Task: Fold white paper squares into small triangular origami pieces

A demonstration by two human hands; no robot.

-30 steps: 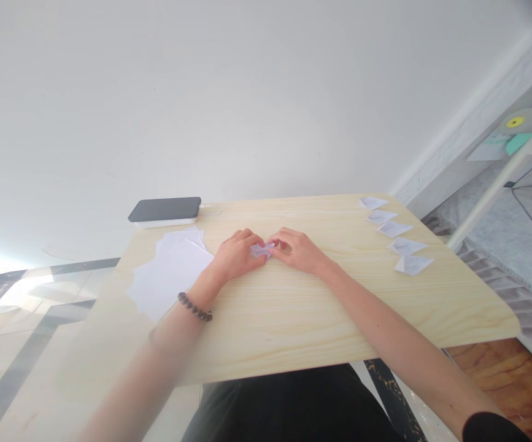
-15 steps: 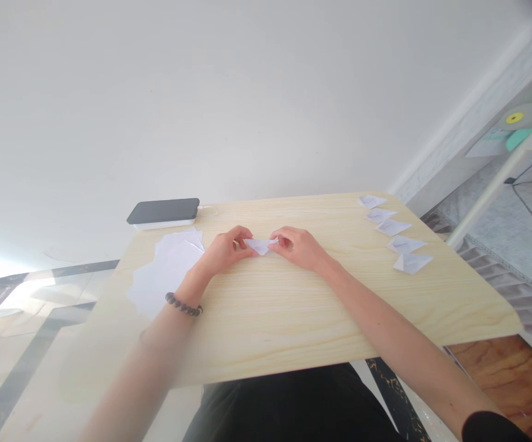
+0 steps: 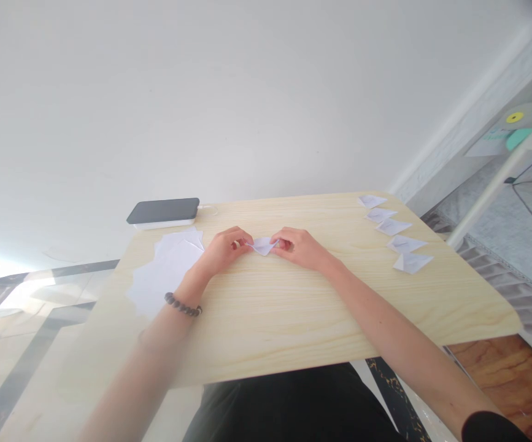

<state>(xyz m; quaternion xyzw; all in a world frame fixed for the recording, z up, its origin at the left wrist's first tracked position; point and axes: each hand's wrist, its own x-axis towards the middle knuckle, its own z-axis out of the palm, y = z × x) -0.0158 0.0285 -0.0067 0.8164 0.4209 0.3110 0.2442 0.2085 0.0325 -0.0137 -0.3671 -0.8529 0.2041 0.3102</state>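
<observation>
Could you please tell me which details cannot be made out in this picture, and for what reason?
- Head view: both ends of the folded paper, covered by the left hand and right hand.
- Head view: fine lines on the row of folded pieces, too small to identify.
- Head view: number of sheets in the white paper pile, hidden by overlap.
- Head view: left forearm, blurred, cut off by the bottom edge.

The left forearm (image 3: 155,356) rises from the lower left of the frame, hazy towards the bottom edge; the right forearm (image 3: 394,328) slants up from the lower right; the left hand (image 3: 225,250) and right hand (image 3: 303,248) face each other near the centre, slightly apart, each pinching with thumb and bent fingers.
</observation>
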